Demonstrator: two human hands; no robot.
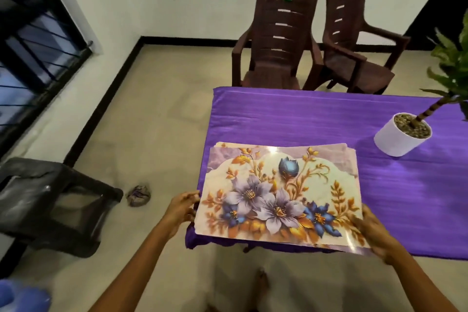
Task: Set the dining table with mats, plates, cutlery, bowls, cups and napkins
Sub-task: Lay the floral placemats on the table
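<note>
While both hands hold it by its short sides, a stack of floral mats (278, 192) lies at the near left corner of the table (316, 114), which is covered with a shiny purple cloth. The top mat shows lilac and blue flowers with golden leaves, and the edges of more mats stick out under it at the far side (how many there are, I cannot tell). The near edge of the stack hangs a little over the near edge of the table.

The left hand (181, 209) grips the left edge of the stack, with the fingers curled around it and the thumb on the rim. The right hand (374, 233) holds the near right corner; its thumb lies on the top of the mat and the fingers go below, where they are hidden.

On the right part of the table, well apart from the mats, stands a white pot (401, 134) with a small green plant (453, 58). Behind the table, two dark brown plastic chairs (278, 40) stand side by side near the white wall. On the floor to the left there is a black stool (53, 200), and near it a small crumpled cloth (138, 195). A barred window (30, 40) is at the far left.
</note>
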